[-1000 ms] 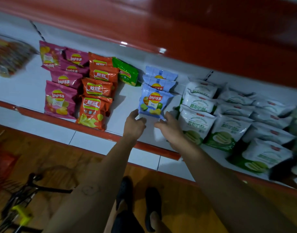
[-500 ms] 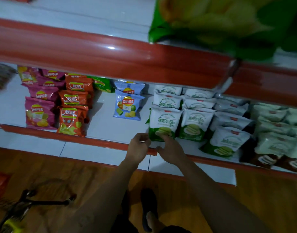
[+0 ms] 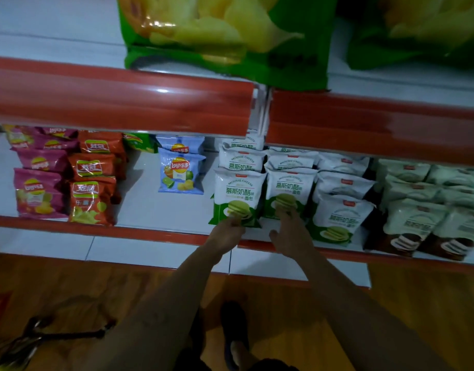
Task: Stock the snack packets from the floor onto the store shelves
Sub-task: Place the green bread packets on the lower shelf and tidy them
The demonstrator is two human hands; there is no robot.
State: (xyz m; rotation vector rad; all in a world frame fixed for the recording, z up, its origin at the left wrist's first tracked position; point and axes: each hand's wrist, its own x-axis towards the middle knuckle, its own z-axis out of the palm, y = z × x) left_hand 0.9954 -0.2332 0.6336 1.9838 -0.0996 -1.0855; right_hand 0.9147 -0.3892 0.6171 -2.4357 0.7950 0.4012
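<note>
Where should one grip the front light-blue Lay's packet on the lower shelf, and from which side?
Probably pinch the front light-blue foil Lay's packet by its bottom seam, from the front: bare white shelf lies before it, another blue packet sits behind, and the red upper shelf edge overhangs.

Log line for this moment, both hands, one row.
left hand: at lower edge of front green bread packet, grip unclear | right hand: fingers touch neighbouring packet | both packets on shelf
</note>
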